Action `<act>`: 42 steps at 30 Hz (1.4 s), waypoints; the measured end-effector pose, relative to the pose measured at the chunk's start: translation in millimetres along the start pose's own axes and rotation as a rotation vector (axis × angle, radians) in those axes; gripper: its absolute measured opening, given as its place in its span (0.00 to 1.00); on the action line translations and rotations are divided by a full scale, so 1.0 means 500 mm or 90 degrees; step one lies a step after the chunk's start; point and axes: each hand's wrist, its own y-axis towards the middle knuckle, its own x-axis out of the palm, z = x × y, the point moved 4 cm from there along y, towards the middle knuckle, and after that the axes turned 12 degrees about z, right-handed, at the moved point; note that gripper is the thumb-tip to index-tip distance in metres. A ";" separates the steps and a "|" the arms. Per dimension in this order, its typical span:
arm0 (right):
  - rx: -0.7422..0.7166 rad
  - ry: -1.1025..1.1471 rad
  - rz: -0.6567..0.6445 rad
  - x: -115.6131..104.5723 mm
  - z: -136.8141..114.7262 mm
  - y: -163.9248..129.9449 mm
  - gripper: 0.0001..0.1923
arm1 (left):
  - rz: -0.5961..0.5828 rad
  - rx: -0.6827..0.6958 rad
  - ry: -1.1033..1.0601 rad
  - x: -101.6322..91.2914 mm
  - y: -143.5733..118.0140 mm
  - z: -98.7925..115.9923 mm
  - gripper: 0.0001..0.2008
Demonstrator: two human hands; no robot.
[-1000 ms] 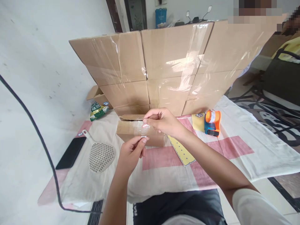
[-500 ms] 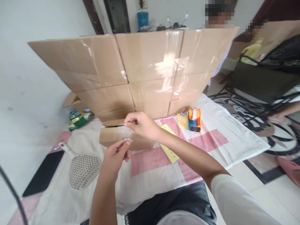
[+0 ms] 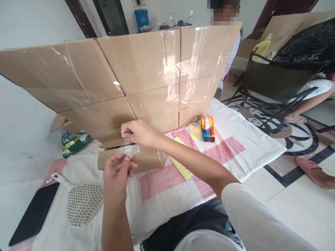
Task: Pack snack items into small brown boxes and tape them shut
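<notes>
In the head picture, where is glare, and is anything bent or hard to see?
Head view: daylight glares on the clear tape across the stacked cartons; wide-lens distortion bends and fans their edges outward; the clear tape strip held by the left hand and right hand is almost invisible against the small box; no strong shadows.

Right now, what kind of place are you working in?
Probably a room in a home used for packing. Taped cardboard boxes are stacked on a cloth-covered table, a tape dispenser sits beside them, and the floor has patterned tiles.
</notes>
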 end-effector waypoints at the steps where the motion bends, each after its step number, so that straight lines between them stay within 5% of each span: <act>1: -0.005 -0.025 -0.012 0.006 0.005 0.004 0.06 | 0.011 0.003 0.007 0.003 -0.001 -0.004 0.24; 10: -0.029 -0.121 -0.050 0.048 0.051 0.000 0.07 | 0.066 0.046 0.036 0.011 -0.005 -0.034 0.22; 22: -0.055 -0.202 -0.029 0.050 0.056 0.005 0.05 | 0.065 0.053 0.008 0.005 -0.010 -0.058 0.23; 26: 0.017 -0.264 -0.040 0.034 0.056 0.002 0.12 | 0.055 0.078 0.003 0.003 -0.017 -0.060 0.22; 30: 0.125 -0.213 -0.129 0.024 0.070 -0.001 0.15 | 0.034 0.107 0.015 0.001 -0.025 -0.066 0.22; 35: 0.118 -0.137 -0.227 0.033 0.098 0.001 0.15 | 0.019 0.136 0.042 -0.001 -0.031 -0.080 0.21; 42: 0.166 -0.047 -0.218 0.028 0.107 -0.002 0.32 | 0.011 0.144 0.058 0.000 -0.031 -0.089 0.20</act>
